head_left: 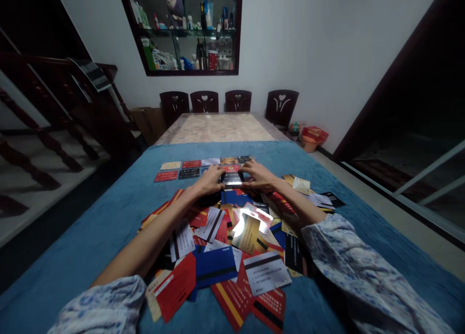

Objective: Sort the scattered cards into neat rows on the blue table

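Both arms reach forward over a heap of plastic cards. My left hand (209, 180) and my right hand (258, 175) grip a dark card (231, 177) from its two sides, fingers curled round its edges. Light glints off its near edge; whether it is one card or a thin stack, I cannot tell. A red card (231, 168) shows just behind it. Beyond my hands, cards lie in two rows, among them a red card (166, 176), a black card (189, 173) and a gold card (228, 161). Below my wrists, the heap includes a blue card (215, 265) and a white card (267, 272).
A blue cloth (123, 203) covers the near table; a stone-topped part (221, 128) extends behind it. Several loose cards lie at the right, including a black card (333, 198). Dark chairs (238, 101) stand along the far end, beneath a wall cabinet (192, 74).
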The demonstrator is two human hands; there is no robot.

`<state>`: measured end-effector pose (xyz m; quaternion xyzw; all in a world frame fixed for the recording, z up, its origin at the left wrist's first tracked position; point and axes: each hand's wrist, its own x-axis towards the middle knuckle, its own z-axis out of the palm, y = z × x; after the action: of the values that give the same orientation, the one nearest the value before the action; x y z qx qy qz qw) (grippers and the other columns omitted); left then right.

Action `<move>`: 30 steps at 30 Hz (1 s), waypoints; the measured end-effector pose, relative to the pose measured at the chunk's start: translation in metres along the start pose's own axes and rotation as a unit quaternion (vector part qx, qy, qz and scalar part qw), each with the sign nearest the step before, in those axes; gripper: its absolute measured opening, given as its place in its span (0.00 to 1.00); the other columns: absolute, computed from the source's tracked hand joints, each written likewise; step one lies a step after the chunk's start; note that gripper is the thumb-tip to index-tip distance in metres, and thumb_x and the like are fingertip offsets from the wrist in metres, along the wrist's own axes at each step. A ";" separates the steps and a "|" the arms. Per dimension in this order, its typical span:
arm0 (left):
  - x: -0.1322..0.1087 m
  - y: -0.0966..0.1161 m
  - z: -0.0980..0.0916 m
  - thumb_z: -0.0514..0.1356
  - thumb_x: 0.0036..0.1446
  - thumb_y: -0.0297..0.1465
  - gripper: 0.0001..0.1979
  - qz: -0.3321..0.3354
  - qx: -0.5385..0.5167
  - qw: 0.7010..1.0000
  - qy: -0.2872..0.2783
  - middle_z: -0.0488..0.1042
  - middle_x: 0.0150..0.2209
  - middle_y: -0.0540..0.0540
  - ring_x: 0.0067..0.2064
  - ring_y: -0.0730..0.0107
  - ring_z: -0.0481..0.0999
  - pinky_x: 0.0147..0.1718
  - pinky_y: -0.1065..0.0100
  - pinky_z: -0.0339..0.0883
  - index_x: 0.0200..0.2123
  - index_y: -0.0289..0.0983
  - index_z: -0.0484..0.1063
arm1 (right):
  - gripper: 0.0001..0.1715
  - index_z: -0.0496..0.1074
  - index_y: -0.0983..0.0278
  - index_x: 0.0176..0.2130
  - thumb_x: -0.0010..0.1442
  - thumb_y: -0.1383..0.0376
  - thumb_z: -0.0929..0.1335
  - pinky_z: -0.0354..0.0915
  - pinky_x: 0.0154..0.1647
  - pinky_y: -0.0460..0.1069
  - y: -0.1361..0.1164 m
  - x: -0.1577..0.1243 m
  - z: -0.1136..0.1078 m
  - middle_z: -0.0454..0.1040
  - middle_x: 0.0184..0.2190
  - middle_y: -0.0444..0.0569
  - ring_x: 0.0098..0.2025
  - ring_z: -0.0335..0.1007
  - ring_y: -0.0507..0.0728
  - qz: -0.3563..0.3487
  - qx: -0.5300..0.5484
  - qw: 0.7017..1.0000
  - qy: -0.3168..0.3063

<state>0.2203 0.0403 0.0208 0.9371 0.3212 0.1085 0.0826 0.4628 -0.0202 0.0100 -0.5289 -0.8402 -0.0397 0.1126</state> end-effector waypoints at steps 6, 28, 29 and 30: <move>-0.011 -0.016 -0.006 0.66 0.52 0.31 0.23 -0.021 0.017 1.000 0.003 0.72 0.54 0.39 0.58 0.49 0.68 0.59 0.53 0.64 0.53 0.37 0.74 | 0.32 0.74 0.63 0.56 0.57 0.50 0.73 0.64 0.49 0.57 -0.018 0.015 -0.002 0.72 0.50 0.59 0.51 0.64 0.65 -0.003 -0.002 1.000 -0.010; -0.048 -0.071 -0.038 0.63 0.51 0.32 0.27 -0.094 0.078 0.991 -0.045 0.70 0.56 0.38 0.59 0.47 0.66 0.58 0.52 0.63 0.56 0.37 0.73 | 0.31 0.73 0.63 0.58 0.59 0.52 0.72 0.61 0.53 0.57 -0.074 0.090 0.008 0.71 0.54 0.59 0.58 0.61 0.67 -0.013 -0.011 0.997 -0.076; -0.049 -0.073 -0.038 0.63 0.51 0.32 0.26 -0.096 0.079 0.991 -0.047 0.70 0.56 0.38 0.59 0.47 0.66 0.58 0.52 0.63 0.56 0.36 0.73 | 0.31 0.73 0.63 0.58 0.60 0.52 0.72 0.62 0.53 0.57 -0.076 0.093 0.007 0.71 0.54 0.59 0.58 0.61 0.67 -0.011 -0.014 0.997 -0.079; -0.050 -0.076 -0.039 0.62 0.51 0.32 0.26 -0.098 0.081 0.991 -0.047 0.71 0.56 0.38 0.59 0.47 0.66 0.58 0.53 0.63 0.55 0.36 0.74 | 0.31 0.72 0.63 0.58 0.60 0.52 0.72 0.62 0.53 0.57 -0.078 0.095 0.007 0.71 0.55 0.59 0.58 0.61 0.67 -0.007 -0.019 0.996 -0.082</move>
<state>0.1276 0.0715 0.0336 0.9087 0.4153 0.0295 0.0321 0.3522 0.0311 0.0291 -0.5265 -0.8495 -0.0129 0.0325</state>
